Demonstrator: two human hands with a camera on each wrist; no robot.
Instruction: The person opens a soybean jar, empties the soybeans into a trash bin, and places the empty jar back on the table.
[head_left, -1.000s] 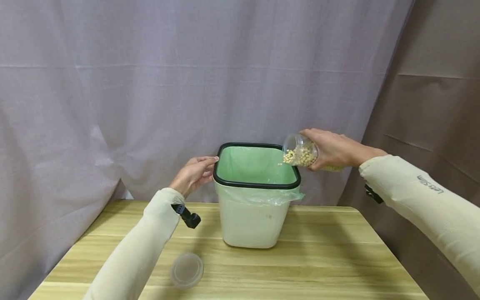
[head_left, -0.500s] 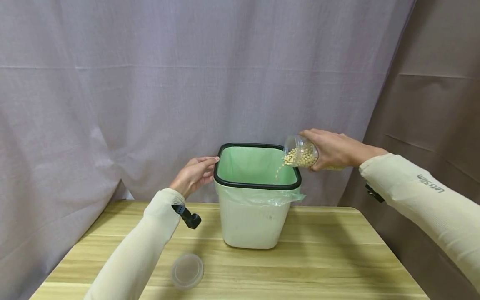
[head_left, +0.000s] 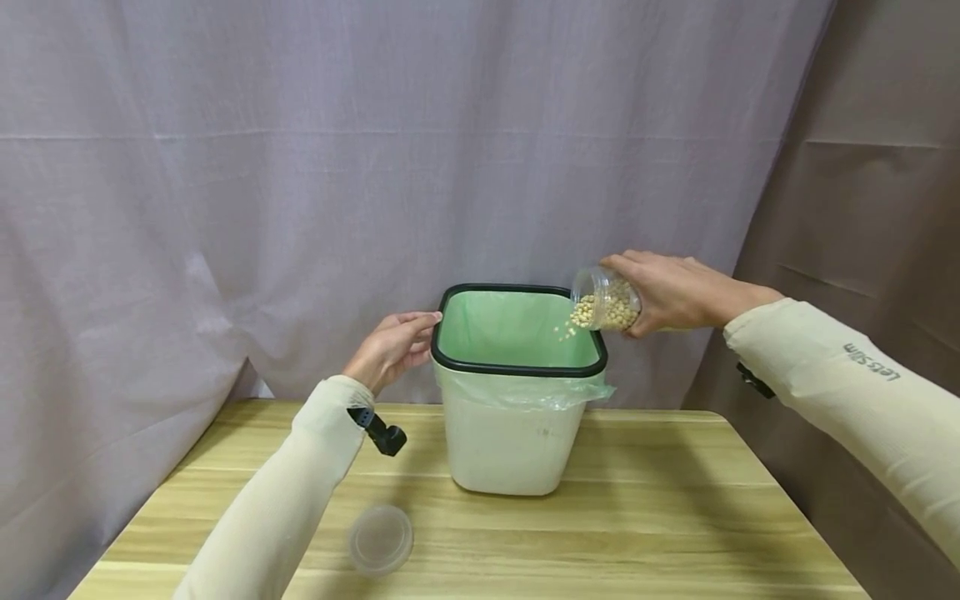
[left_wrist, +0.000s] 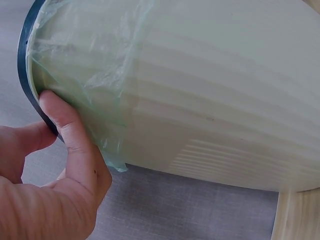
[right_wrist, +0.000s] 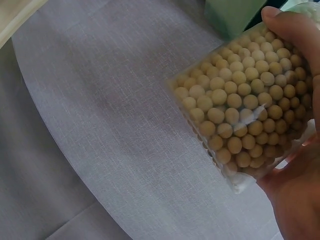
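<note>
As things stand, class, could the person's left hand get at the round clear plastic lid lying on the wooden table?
Probably yes: the left hand only rests on the bin's black rim, holding nothing, and bare table separates it from the round clear plastic lid.

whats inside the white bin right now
A green bag liner lines the white bin, and a few beans are falling in from the jar. The bin's bottom is hidden by its walls.

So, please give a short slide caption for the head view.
Right hand tips a jar of beans over the bin; left hand touches its rim.
</note>
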